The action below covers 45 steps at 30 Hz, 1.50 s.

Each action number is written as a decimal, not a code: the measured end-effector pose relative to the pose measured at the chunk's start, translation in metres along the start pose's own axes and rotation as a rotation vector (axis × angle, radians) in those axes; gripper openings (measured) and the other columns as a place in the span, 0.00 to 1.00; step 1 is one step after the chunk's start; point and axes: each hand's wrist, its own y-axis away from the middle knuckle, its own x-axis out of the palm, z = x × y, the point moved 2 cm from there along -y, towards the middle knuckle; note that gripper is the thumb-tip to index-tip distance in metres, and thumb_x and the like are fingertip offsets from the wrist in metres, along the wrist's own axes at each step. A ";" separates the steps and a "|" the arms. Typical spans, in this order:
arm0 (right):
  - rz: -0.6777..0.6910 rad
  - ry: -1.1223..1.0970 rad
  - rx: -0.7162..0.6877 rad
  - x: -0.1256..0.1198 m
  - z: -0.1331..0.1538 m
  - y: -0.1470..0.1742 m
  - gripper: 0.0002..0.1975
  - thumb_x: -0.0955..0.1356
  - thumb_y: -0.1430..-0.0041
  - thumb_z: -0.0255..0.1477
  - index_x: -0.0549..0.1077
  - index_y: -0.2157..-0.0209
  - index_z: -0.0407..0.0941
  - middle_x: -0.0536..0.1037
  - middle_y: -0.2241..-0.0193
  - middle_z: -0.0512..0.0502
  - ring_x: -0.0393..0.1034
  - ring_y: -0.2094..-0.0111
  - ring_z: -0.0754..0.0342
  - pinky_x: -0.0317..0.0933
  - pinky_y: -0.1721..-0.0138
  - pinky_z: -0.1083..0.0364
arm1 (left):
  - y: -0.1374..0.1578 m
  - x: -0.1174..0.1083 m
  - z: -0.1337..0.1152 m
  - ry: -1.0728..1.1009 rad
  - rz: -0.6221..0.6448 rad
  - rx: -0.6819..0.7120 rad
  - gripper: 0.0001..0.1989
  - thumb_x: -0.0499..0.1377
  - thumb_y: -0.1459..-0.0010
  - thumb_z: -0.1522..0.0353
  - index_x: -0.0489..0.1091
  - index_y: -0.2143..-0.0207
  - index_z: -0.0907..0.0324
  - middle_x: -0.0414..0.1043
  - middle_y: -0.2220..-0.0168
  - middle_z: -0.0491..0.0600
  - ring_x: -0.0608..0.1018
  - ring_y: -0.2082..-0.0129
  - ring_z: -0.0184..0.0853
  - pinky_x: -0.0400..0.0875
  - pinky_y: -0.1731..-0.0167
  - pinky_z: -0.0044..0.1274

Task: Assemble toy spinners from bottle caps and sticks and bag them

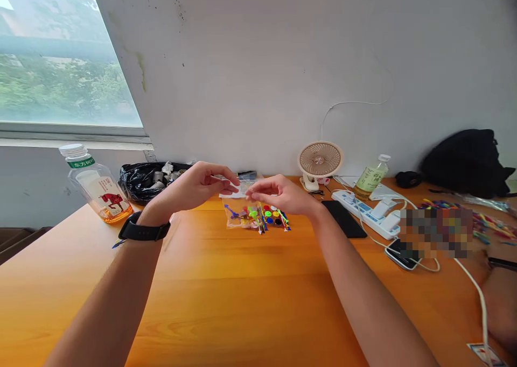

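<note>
My left hand [200,185], with a black watch [145,230] on the wrist, is raised over the far part of the table. Its fingers are curved and apart from the thumb, and nothing shows between them. Facing it, my right hand [278,193] has bent fingers, the tips close to the thumb; I see no object in it. Below and between both hands lies a clear plastic bag [234,221] with bright plastic pieces in it. Beside the bag are round coloured pieces [270,214] and thin arrow-shaped pieces [286,223]. The hands cover part of the bag's far end.
At left stand a tea bottle [105,195] and a black plastic bag [135,180]. A small fan [320,160], a green-labelled bottle [370,180], a black tablet-like slab [343,219], a power strip [363,212] and a phone [402,254] with cables are right. Another person's arm [498,297] shows at the right edge.
</note>
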 end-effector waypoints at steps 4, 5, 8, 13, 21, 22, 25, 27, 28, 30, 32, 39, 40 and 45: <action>-0.115 -0.037 0.035 -0.004 -0.008 -0.001 0.22 0.74 0.39 0.46 0.84 0.54 0.42 0.85 0.61 0.41 0.79 0.58 0.47 0.72 0.53 0.50 | 0.001 -0.004 0.001 0.013 -0.016 -0.009 0.13 0.67 0.37 0.59 0.82 0.56 0.57 0.84 0.58 0.53 0.85 0.51 0.46 0.82 0.50 0.33; -0.134 -0.061 0.035 -0.004 -0.009 -0.001 0.22 0.75 0.40 0.46 0.85 0.55 0.42 0.85 0.61 0.41 0.79 0.58 0.48 0.72 0.53 0.50 | 0.002 -0.004 0.000 0.020 -0.032 -0.008 0.14 0.67 0.37 0.59 0.81 0.54 0.58 0.84 0.57 0.54 0.85 0.51 0.46 0.82 0.49 0.33; -0.199 -0.137 0.012 -0.004 -0.008 -0.003 0.21 0.75 0.40 0.47 0.84 0.59 0.43 0.85 0.63 0.41 0.79 0.60 0.49 0.73 0.55 0.50 | 0.002 -0.003 -0.002 0.091 -0.124 0.021 0.25 0.69 0.39 0.58 0.75 0.41 0.56 0.80 0.47 0.56 0.84 0.50 0.46 0.81 0.48 0.35; -0.326 -0.141 -0.051 -0.006 0.001 -0.003 0.18 0.74 0.37 0.46 0.84 0.62 0.44 0.84 0.67 0.44 0.77 0.65 0.52 0.71 0.61 0.54 | -0.007 0.013 0.011 0.213 -0.152 -0.005 0.52 0.77 0.51 0.61 0.58 0.28 0.54 0.75 0.40 0.61 0.81 0.45 0.48 0.81 0.50 0.35; -0.393 -0.139 -0.095 -0.011 -0.002 -0.005 0.17 0.77 0.42 0.44 0.84 0.59 0.45 0.84 0.66 0.45 0.77 0.65 0.52 0.71 0.62 0.54 | -0.018 0.024 0.027 0.226 -0.145 0.029 0.19 0.70 0.41 0.55 0.83 0.63 0.64 0.84 0.66 0.55 0.85 0.64 0.40 0.80 0.62 0.27; -0.383 -0.147 -0.091 -0.012 -0.004 -0.006 0.18 0.78 0.43 0.44 0.83 0.59 0.45 0.84 0.66 0.45 0.78 0.65 0.52 0.72 0.61 0.54 | -0.018 0.024 0.027 0.216 -0.146 0.028 0.19 0.70 0.41 0.55 0.83 0.62 0.64 0.84 0.65 0.56 0.85 0.64 0.40 0.80 0.62 0.26; -0.361 -0.184 -0.079 -0.014 -0.007 -0.005 0.18 0.79 0.44 0.43 0.84 0.59 0.45 0.84 0.67 0.46 0.78 0.65 0.52 0.73 0.60 0.53 | -0.017 0.019 0.026 0.205 -0.211 0.059 0.19 0.72 0.43 0.57 0.84 0.58 0.63 0.85 0.63 0.55 0.85 0.65 0.38 0.80 0.64 0.26; -0.352 -0.198 -0.086 -0.016 -0.007 -0.003 0.17 0.78 0.42 0.43 0.84 0.58 0.46 0.84 0.67 0.46 0.78 0.66 0.53 0.73 0.60 0.53 | -0.016 0.014 0.025 0.215 -0.266 0.087 0.20 0.74 0.46 0.59 0.84 0.55 0.61 0.85 0.64 0.54 0.85 0.67 0.37 0.81 0.64 0.26; -0.352 -0.204 -0.095 -0.017 -0.006 -0.001 0.16 0.78 0.42 0.42 0.84 0.56 0.47 0.85 0.67 0.46 0.77 0.66 0.53 0.72 0.60 0.53 | -0.015 0.012 0.025 0.225 -0.276 0.095 0.20 0.75 0.47 0.60 0.84 0.54 0.61 0.85 0.66 0.53 0.85 0.67 0.37 0.81 0.63 0.26; -0.358 -0.212 -0.114 -0.020 -0.005 0.001 0.16 0.78 0.41 0.41 0.84 0.55 0.48 0.85 0.67 0.46 0.77 0.66 0.54 0.72 0.60 0.53 | -0.014 0.009 0.024 0.245 -0.261 0.099 0.19 0.75 0.46 0.61 0.84 0.54 0.61 0.85 0.67 0.53 0.85 0.67 0.38 0.82 0.62 0.27; -0.364 -0.219 -0.126 -0.022 -0.004 0.003 0.15 0.78 0.41 0.41 0.84 0.55 0.49 0.85 0.67 0.47 0.75 0.67 0.54 0.71 0.60 0.52 | -0.012 0.007 0.022 0.256 -0.239 0.096 0.17 0.74 0.46 0.61 0.84 0.56 0.61 0.85 0.66 0.55 0.86 0.66 0.39 0.83 0.60 0.29; -0.393 -0.262 -0.122 -0.024 -0.006 0.004 0.07 0.75 0.41 0.37 0.87 0.64 0.51 0.85 0.67 0.46 0.78 0.62 0.50 0.72 0.57 0.50 | -0.009 0.007 0.022 0.342 -0.247 0.070 0.08 0.70 0.44 0.66 0.85 0.62 0.59 0.86 0.64 0.54 0.86 0.62 0.40 0.81 0.56 0.27; -0.395 -0.244 -0.134 -0.024 -0.004 0.005 0.06 0.75 0.40 0.36 0.87 0.65 0.51 0.85 0.67 0.46 0.78 0.62 0.49 0.71 0.56 0.50 | -0.010 0.008 0.021 0.362 -0.242 0.064 0.08 0.70 0.43 0.66 0.85 0.63 0.60 0.85 0.64 0.55 0.86 0.61 0.40 0.81 0.56 0.28; -0.394 -0.108 -0.214 -0.022 0.011 0.008 0.08 0.74 0.39 0.37 0.87 0.66 0.50 0.84 0.66 0.46 0.77 0.61 0.48 0.71 0.55 0.49 | -0.010 0.012 0.016 0.243 -0.320 0.061 0.13 0.72 0.45 0.60 0.85 0.64 0.62 0.85 0.64 0.56 0.86 0.63 0.42 0.82 0.59 0.29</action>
